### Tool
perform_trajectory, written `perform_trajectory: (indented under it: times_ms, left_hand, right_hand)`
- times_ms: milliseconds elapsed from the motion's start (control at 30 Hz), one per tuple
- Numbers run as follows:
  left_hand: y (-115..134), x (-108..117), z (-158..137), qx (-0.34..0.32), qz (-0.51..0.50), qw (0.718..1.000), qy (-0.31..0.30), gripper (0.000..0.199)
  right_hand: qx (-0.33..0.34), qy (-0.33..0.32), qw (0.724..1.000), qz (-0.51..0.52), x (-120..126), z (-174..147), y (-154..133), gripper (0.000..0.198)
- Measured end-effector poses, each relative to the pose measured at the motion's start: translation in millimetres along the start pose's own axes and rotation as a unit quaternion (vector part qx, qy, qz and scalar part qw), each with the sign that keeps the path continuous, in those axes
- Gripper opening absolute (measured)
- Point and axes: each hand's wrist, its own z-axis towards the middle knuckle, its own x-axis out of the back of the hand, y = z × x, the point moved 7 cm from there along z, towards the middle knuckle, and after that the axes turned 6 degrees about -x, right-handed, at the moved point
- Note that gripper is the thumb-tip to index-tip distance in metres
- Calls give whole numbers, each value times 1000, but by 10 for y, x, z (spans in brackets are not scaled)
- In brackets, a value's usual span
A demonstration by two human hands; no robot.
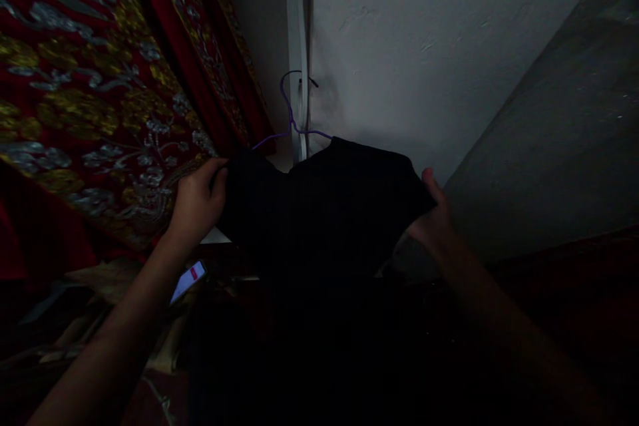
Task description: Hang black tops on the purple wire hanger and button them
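Observation:
A black short-sleeved garment (319, 213) hangs on a thin purple wire hanger (291, 121), whose dark hook loops at the pale vertical strip on the wall. My left hand (200, 192) is closed on the garment's left sleeve, thumb in front and fingers curled round the cloth. At the other side, my right hand (433, 213) grips the right sleeve's edge, with its thumb up and the other fingers partly behind the fabric. The garment's lower part fades into deep shadow, so its hem cannot be made out.
Red cloth (90, 93) with gold and silver embroidery hangs at the left. A lit phone (188, 281) lies below my left forearm. Behind the garment stands a whitish wall (399, 46), with a vertical pale strip (296, 26) and a grey lower area at the right.

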Motion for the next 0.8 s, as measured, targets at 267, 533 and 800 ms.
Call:
perform_trajectory:
  times_ms: [267, 533, 800]
  left_hand:
    - [47, 12, 147, 31, -49, 998, 11, 40]
    - [184, -125, 111, -20, -45, 998, -28, 31]
    - [371, -44, -203, -36, -265, 963, 18, 48]
  right_hand:
    - [11, -49, 994, 93, -181, 97, -563, 67]
    - [-43, -398, 915, 55, -704, -455, -408, 67]
    - [-58, -629, 775, -4, -861, -701, -163, 91]
